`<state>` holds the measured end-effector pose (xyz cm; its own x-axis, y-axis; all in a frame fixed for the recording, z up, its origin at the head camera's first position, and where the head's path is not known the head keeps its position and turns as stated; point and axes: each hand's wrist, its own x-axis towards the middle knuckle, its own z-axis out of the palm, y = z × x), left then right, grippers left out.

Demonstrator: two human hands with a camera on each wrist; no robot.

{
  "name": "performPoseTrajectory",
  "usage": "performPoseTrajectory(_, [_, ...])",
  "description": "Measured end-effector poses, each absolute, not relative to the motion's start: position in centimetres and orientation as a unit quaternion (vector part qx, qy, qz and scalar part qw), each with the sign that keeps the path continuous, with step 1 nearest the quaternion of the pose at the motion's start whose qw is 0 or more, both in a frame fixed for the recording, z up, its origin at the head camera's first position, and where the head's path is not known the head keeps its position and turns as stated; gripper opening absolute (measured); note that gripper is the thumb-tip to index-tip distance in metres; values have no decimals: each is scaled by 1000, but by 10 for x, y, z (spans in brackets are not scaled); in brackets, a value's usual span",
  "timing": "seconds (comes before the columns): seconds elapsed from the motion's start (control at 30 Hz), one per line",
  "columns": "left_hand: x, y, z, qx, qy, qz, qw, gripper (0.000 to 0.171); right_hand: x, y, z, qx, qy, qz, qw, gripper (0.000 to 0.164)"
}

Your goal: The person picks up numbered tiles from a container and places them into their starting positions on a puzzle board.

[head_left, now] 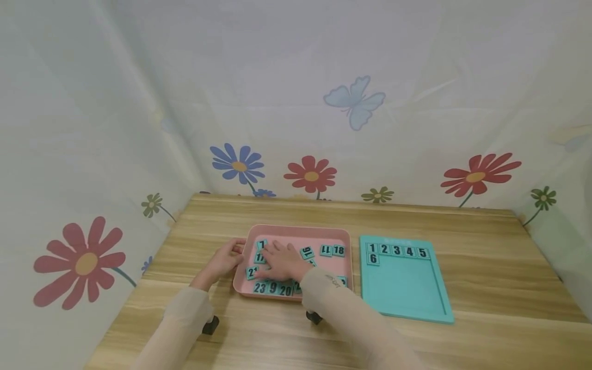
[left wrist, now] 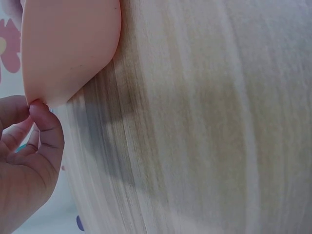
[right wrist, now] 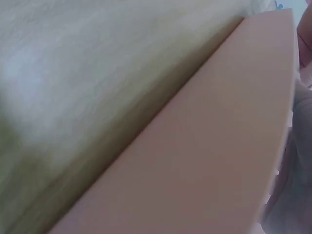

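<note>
A pink tray with several turquoise number tiles stands on the table. At its left end, my left hand pinches the rim between thumb and finger; the left wrist view shows this grip on the tray wall. My right hand reaches into the tray's left half, fingers spread over the tiles and covering some of them. Around it lie tile 7, tile 21, tile 23 and tile 16. Most of the right hand is cut off behind the tray wall in the right wrist view.
Right of the tray lies a turquoise board with a raised border. Tiles 1 to 5 fill its top row, and tile 6 sits below the 1. Behind the wooden table hangs a flowered curtain.
</note>
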<state>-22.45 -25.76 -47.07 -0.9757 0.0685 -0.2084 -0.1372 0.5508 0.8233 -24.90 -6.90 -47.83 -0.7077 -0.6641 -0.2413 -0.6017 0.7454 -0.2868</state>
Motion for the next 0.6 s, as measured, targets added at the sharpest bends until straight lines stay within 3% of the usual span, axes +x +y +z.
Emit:
performPoseTrajectory(0.4, [-225, -257, -472, -32, 878, 466, 109, 46, -256, -46, -467, -355, 920, -132, 101, 30])
performPoseTrajectory(0.47, [-225, -257, -472, -34, 878, 465, 110, 46, -256, -43, -466, -352, 921, -134, 98, 28])
performPoseTrajectory(0.6, [-225, -257, -473, -33, 875, 470, 114, 45, -257, -39, -469, -325, 931, -147, 82, 38])
